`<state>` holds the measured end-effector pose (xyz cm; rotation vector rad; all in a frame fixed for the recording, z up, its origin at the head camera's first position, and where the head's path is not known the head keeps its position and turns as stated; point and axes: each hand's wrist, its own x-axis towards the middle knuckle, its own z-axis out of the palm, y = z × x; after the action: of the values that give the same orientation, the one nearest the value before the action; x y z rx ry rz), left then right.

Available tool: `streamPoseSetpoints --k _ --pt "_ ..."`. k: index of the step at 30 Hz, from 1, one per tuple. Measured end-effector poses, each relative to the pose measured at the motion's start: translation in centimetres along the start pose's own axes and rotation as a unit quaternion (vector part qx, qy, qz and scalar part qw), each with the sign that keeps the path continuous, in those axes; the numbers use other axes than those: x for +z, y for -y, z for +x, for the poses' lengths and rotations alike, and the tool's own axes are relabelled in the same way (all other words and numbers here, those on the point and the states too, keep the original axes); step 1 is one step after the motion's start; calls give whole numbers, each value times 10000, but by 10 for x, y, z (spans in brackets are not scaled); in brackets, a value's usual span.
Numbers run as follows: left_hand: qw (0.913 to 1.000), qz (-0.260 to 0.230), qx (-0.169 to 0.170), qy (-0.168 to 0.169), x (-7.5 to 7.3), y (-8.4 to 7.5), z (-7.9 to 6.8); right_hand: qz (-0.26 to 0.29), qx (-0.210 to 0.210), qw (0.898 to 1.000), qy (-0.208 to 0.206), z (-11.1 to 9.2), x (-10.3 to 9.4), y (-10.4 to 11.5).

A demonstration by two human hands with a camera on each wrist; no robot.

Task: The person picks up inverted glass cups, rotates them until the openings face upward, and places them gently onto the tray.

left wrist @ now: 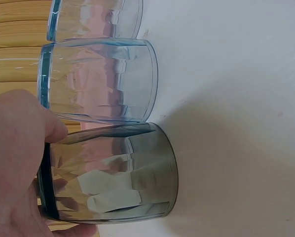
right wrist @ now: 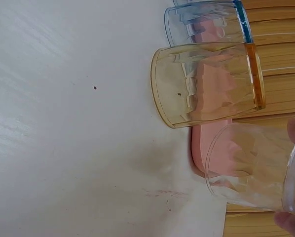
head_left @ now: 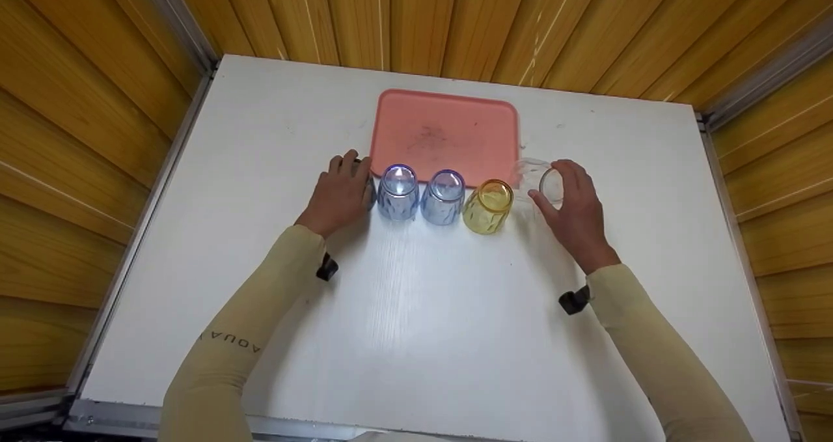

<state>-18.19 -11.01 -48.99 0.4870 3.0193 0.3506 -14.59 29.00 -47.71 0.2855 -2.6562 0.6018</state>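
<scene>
My left hand (head_left: 337,200) grips a smoky grey glass (left wrist: 118,173) round its thick base, at the left end of a row. The glass stands mouth down and is mostly behind the hand in the head view. Beside it two light blue glasses (head_left: 398,198) and a yellow glass (head_left: 487,209) stand upside down too. Right of the yellow one, a clear glass (right wrist: 251,168) is pinched at its base between the thumb and fingers of my right hand (head_left: 576,211). It lies tilted in the head view, its mouth toward the row and overlapping the tray's corner.
A pink tray (head_left: 449,136) lies flat behind the row, with dark smudges on its surface. The white table (head_left: 403,325) has wood-look panels (head_left: 423,25) along its back and sides. A metal rail (head_left: 312,429) runs along the front edge.
</scene>
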Motion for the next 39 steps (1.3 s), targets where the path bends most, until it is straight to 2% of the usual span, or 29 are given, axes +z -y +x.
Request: streamPoseSetpoints --k 9,22,39 --pt "10000 18 -77 9 3 0 1 118 -11 9998 -166 1 1 1" --pt "9999 -16 -124 72 2 -1 1 329 365 9987 -164 3 1 5" --pt "10000 9 -1 -38 2 1 -1 691 278 9958 -541 4 3 8"
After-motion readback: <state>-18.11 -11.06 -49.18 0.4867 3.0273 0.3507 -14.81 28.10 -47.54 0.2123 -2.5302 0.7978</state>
